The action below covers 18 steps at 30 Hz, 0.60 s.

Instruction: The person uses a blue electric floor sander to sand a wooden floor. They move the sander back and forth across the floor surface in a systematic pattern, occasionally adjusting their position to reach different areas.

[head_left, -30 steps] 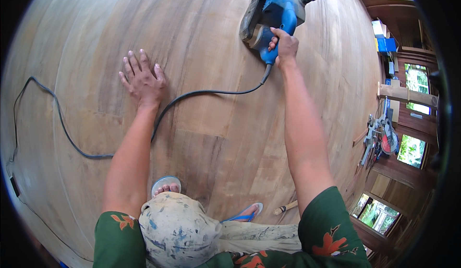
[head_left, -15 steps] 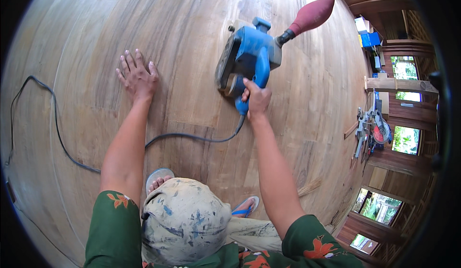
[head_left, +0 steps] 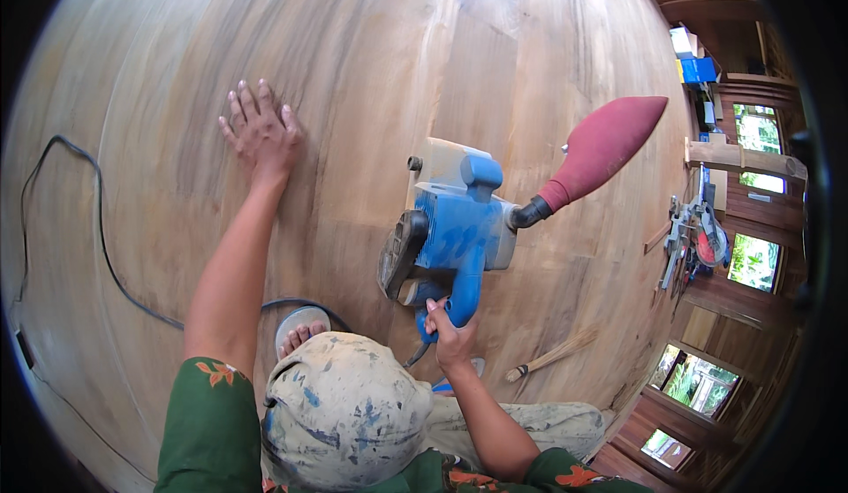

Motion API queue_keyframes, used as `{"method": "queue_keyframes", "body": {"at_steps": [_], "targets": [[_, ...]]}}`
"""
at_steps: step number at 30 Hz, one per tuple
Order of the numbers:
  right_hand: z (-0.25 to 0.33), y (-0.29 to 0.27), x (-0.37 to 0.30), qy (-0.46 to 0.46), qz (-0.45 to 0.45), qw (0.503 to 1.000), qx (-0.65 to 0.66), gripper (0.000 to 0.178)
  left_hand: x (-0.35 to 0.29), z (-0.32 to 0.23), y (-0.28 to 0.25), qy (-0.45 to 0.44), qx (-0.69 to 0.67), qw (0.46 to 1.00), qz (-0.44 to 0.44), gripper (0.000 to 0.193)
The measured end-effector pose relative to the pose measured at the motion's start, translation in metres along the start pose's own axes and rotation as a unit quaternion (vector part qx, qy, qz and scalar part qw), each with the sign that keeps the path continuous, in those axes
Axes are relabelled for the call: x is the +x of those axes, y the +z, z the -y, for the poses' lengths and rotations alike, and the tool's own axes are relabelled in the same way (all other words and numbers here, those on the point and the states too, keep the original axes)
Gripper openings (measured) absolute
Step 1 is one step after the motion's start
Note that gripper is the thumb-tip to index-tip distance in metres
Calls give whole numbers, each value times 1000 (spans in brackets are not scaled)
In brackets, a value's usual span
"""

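While the left hand [head_left: 263, 140] lies palm-down with fingers spread on the wooden floor [head_left: 371, 140], holding nothing, the right hand [head_left: 454, 337] keeps its grip closed round the rear handle [head_left: 468, 290] of a blue belt sander [head_left: 455, 219]. Sander sits on the floor right of the left hand and nearer the body, just past the paint-spotted knee [head_left: 349, 409]. Underside hidden; cannot tell whether the belt is turning. Maroon dust bag [head_left: 605, 150] juts off its right side, pointing far right. Cord [head_left: 115, 272] leaves the handle's near end, curves close by the left foot [head_left: 302, 332], and loops out left. Straw brush [head_left: 556, 356] lies to the right of the right hand.

Judgement on good working: keep the base flat, since tipping would likely gouge the boards. Even, overlapping strokes along the near-far grain seem best, without dwelling. So close in, knee and foot want clearance, and the cord should stay behind the machine. Left palm makes a sound brace, well apart from the belt.
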State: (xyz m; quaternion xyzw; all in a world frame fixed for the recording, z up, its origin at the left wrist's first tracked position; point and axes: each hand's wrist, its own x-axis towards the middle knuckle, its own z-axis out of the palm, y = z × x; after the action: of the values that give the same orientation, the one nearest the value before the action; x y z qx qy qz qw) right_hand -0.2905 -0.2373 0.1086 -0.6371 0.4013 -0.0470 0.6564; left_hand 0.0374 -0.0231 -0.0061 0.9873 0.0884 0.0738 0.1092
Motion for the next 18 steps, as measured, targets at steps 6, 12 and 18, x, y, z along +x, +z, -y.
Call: {"method": "queue_keyframes", "body": {"at_steps": [6, 12, 18], "targets": [[12, 19, 17, -3, 42, 999, -7, 22, 2, 4, -3, 17, -19, 1000, 9, 68], [17, 54, 23, -17, 32, 999, -31, 27, 4, 35, -8, 82, -123, 988, 34, 66], [6, 93, 4, -86, 23, 995, -52, 24, -64, 129, -46, 219, -98, 970, 48, 57]]}}
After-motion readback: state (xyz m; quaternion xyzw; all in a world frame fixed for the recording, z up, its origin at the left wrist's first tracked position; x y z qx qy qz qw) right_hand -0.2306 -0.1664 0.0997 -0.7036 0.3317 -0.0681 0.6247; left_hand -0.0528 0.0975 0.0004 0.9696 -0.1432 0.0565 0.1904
